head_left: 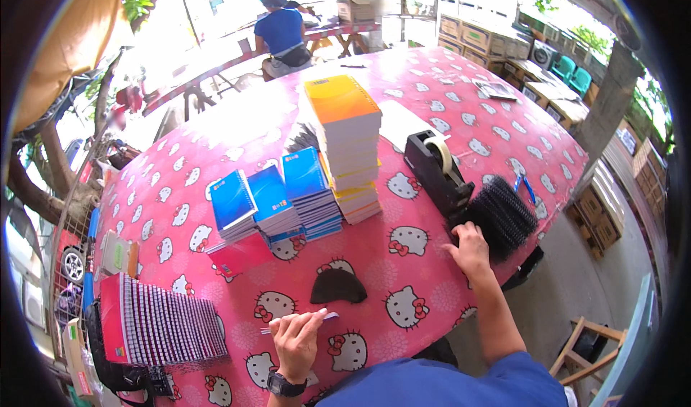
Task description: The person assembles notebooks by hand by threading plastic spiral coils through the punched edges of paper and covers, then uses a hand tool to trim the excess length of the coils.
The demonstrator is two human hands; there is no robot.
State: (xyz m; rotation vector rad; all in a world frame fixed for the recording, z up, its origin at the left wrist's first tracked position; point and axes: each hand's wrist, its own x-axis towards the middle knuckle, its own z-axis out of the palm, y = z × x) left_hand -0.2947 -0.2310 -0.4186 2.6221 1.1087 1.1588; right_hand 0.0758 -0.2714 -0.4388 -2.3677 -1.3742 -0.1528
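- Risk: the black combs (502,216) sit at the table (432,285) edge; a careless pull by the right hand (469,247) could, in my judgement, tip the bundle off onto the floor.
- Risk: the tall stack (347,148) of orange-covered books leans slightly; a knock to the table may topple it onto the blue notebooks (277,202) beside it.
- Right hand: fingers curled loosely, touching the near end of the combs, just beside the tape dispenser (437,169). Whether it grips a comb, I cannot tell.
- Left hand (295,338): closed on a thin white strip (295,323), held low over the table near the person's body.
- A dark cap-shaped piece (337,286) lies between the two hands; spiral-bound booklets (162,324) lie at the left edge.
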